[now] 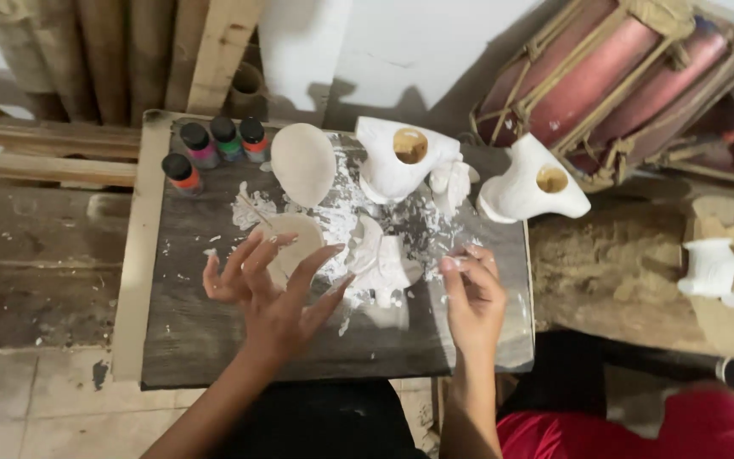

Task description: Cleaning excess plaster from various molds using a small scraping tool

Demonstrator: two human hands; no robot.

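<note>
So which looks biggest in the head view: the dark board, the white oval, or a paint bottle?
1. Dark board, by far.
2. White oval.
3. Paint bottle, smallest.
All four bottles look alike in size.

1. The left hand [272,293] hovers with fingers spread over a round white bowl [292,240] near the middle of the dark wooden board [206,331]; whether it touches the bowl cannot be told.
2. The right hand [472,297], at about 3 o'clock from the left, has its fingertips drawn together – anything pinched between them is too small to tell.
3. Between the hands lies a small white plaster figure [384,268] among white flakes.
4. At the board's 11 o'clock corner stand four small paint bottles [214,146] – dark caps, coloured bodies.
5. At 12 o'clock a white oval disc [302,164] leans; right of it sit two hollow white plaster casts [397,161], [530,183].
6. A striped drum [613,76] lies at 1 o'clock beyond the board.
</note>
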